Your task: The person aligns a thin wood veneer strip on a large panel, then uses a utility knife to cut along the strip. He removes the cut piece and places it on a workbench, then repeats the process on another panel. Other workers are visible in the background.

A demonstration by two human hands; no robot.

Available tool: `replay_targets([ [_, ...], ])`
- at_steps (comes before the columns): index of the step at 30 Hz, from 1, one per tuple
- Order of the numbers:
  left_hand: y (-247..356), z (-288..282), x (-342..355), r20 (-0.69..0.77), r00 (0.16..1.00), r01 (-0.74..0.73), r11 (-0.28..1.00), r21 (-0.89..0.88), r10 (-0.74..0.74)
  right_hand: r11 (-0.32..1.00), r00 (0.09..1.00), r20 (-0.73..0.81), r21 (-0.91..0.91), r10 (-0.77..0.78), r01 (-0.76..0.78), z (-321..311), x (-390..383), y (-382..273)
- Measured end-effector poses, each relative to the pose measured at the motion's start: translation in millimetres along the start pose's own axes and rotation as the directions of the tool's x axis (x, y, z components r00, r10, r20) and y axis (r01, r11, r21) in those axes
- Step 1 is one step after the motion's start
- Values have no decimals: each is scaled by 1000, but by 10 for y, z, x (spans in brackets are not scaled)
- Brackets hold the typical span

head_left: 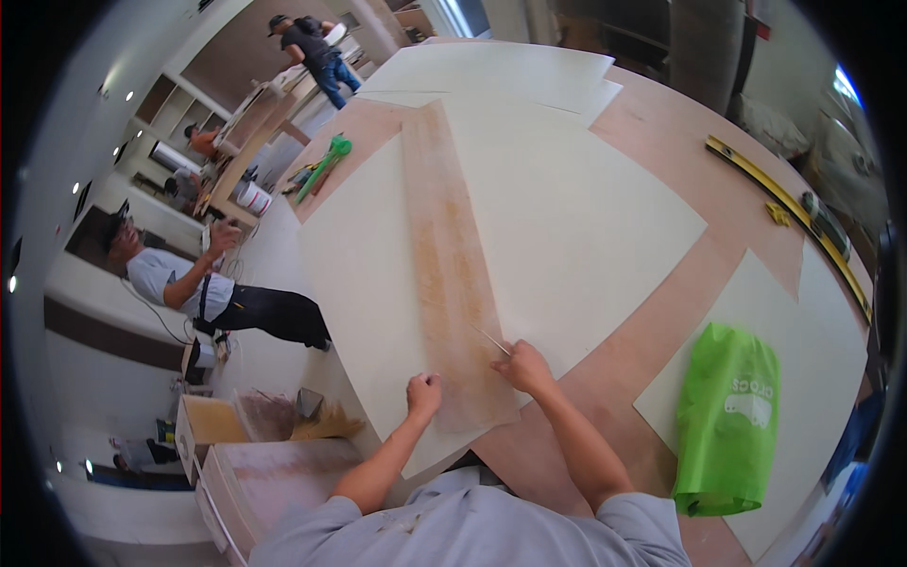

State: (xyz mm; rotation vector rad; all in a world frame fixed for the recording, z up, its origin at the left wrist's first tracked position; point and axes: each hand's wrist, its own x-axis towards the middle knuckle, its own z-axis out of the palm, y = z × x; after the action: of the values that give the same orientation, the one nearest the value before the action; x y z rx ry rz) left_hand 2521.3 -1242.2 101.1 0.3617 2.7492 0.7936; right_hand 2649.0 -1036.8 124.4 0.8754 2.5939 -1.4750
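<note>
A long brown-stained wooden strip [444, 255] lies lengthwise over a large cream-white sheet [576, 227] on the worktable. My right hand [524, 367] is closed around a thin, pale, stick-like tool [493, 341], whose far end points over the strip; its exact kind is too small to make out. By the strip's near left edge, my left hand [423, 395] is curled with its fingers pressed together. Whether anything sits inside those fingers is hidden.
To the right, a bright green bag [704, 416] rests on another white sheet [661, 402]. Beyond it lie a long yellow level [746, 170] and a small yellow object [778, 214]. Green-handled tools [323, 170] are at the far left. A person [203, 274] stands left of the table; others work farther back.
</note>
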Motion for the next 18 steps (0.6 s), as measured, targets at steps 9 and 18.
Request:
replay_targets([
  [9,0,327,-862,221,975,61,991,-118,-34,997,999,-54,-75,-3,-1,-326,-380,169],
  [18,219,276,-725,436,868,462,707,-535,-237,997,987,-148,-27,65,-70,-459,-427,261],
])
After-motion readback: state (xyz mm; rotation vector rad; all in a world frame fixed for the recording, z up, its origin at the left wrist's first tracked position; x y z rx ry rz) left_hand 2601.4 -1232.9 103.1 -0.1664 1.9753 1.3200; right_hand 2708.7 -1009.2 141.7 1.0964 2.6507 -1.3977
